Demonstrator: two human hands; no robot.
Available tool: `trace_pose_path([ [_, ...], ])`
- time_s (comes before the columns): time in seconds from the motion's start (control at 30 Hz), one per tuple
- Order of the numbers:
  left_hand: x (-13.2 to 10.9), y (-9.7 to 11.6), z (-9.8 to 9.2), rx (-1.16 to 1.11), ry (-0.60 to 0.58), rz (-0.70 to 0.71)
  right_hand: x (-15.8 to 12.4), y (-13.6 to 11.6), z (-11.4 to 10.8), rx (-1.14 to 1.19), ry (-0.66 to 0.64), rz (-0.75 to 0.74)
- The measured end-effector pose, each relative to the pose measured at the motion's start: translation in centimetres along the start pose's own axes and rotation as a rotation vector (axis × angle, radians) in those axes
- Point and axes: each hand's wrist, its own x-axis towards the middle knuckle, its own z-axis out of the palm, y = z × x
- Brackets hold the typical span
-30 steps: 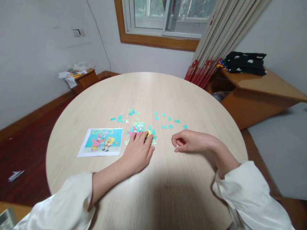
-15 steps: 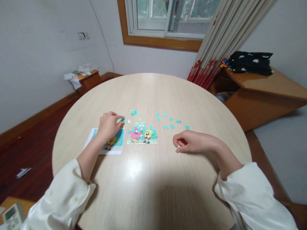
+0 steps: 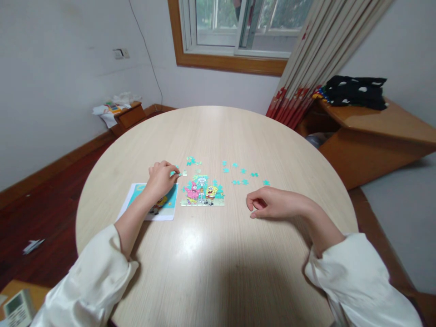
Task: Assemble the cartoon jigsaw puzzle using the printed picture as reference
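My left hand (image 3: pixel 161 177) reaches over a printed picture sheet (image 3: pixel 173 213), its thumb and forefinger pinched on a small teal jigsaw piece, partly hidden by the fingers. Right of it lies a partly assembled jigsaw puzzle (image 3: pixel 201 195) of cartoon figures: one pink, one tall and pale green, one yellow. My right hand (image 3: pixel 269 202) rests on the table right of the puzzle, loosely curled. A gap shows between its thumb and fingers, with nothing visible in them.
Loose teal pieces (image 3: pixel 243 171) are scattered behind and right of the puzzle, with another cluster (image 3: pixel 191 161) behind it. All lie on a round wooden table (image 3: pixel 211 131). A wooden cabinet (image 3: pixel 381 145) with dark cloth (image 3: pixel 356 93) stands at right, beside a curtain (image 3: pixel 316 59).
My left hand has moved slightly right, and its thumb and forefinger have come together on the piece. My right hand has stayed in place.
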Motion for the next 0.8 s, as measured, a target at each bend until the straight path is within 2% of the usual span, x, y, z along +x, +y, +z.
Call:
trace_pose_path([
  [0.37, 0.03, 0.07, 0.01, -0.013, 0.008, 0.029, -0.02, -0.12, -0.16, 0.028, -0.012, 0.005],
  [0.73, 0.05, 0.16, 0.00, -0.021, 0.022, 0.025, 0.13, -0.03, -0.04, 0.068, 0.037, -0.015],
  [0.8, -0.05, 0.30, 0.05, -0.037, 0.035, 0.031, 0.24, -0.02, 0.07, 0.075, 0.087, -0.020],
])
